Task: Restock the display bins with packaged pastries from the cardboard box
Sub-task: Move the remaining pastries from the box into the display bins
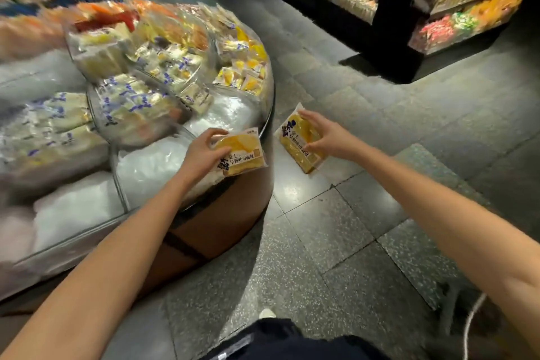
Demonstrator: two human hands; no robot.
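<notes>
My left hand grips a yellow packaged pastry over the front rim of the round display stand. My right hand holds a second yellow packaged pastry in the air over the floor, just right of the stand. The clear bins nearest my left hand show only white lining. Bins further back hold several white and yellow pastry packs. No cardboard box is in view.
A dark shelving unit full of bright snack bags stands at the upper right. Grey speckled floor tiles spread between it and the stand. My dark trousers and a shoe tip show at the bottom.
</notes>
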